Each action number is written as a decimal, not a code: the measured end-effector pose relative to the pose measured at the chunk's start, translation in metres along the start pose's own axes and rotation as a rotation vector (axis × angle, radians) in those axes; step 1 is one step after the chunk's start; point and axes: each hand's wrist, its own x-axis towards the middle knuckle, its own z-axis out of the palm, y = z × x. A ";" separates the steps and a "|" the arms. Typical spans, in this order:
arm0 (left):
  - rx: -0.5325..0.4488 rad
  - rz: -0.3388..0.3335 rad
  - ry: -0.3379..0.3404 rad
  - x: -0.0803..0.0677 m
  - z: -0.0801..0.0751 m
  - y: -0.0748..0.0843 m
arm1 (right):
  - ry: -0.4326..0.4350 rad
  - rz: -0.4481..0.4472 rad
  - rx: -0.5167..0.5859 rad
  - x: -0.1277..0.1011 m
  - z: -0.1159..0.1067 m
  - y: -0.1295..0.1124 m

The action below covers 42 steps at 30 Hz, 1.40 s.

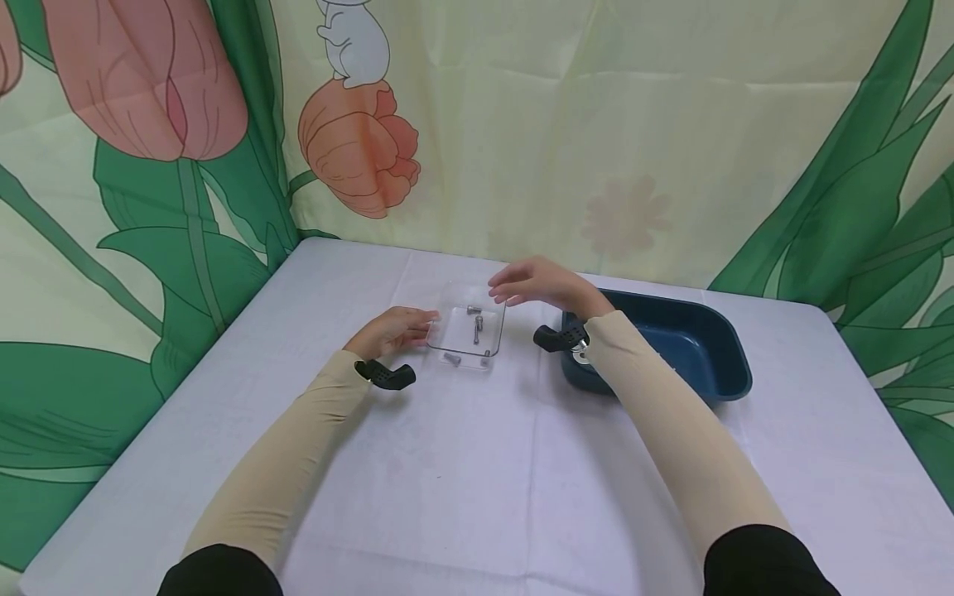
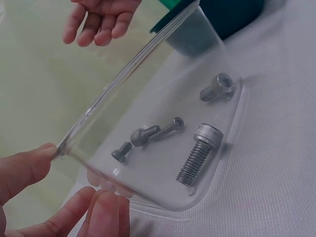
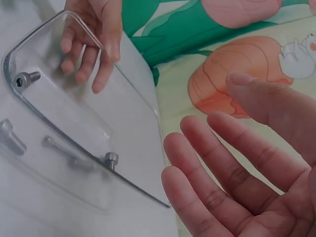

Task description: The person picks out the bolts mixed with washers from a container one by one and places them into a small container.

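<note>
A clear plastic box point(image 1: 497, 335) stands on the white-covered table and holds several socket-head bolts. The thickest bolt point(image 2: 196, 155) lies near one wall, with smaller bolts point(image 2: 143, 134) beside it. At the box's left side is my left hand point(image 1: 393, 329). Its thumb touches the rim near a corner and its fingers rest against the outer wall. My right hand point(image 1: 547, 285) hovers just right of the box's far corner, palm toward it. Nothing is between its loosely spread fingers point(image 3: 232, 180).
A dark blue basin point(image 1: 734, 364) sits to the right, partly hidden by my right wrist and forearm; small things inside are hard to make out. Behind the table point(image 1: 447, 497) hangs a curtain point(image 1: 507, 124) printed with flowers and a white animal.
</note>
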 end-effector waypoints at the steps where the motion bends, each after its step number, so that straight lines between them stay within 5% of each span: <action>1: 0.003 -0.005 0.003 0.000 0.000 0.000 | 0.002 0.000 0.001 -0.001 -0.001 0.001; 26: -0.014 -0.019 0.006 0.000 0.001 0.000 | 0.116 0.015 0.008 -0.037 -0.034 0.019; 42: -0.013 -0.003 -0.003 0.002 0.001 -0.002 | 0.090 0.170 0.004 -0.072 -0.056 0.041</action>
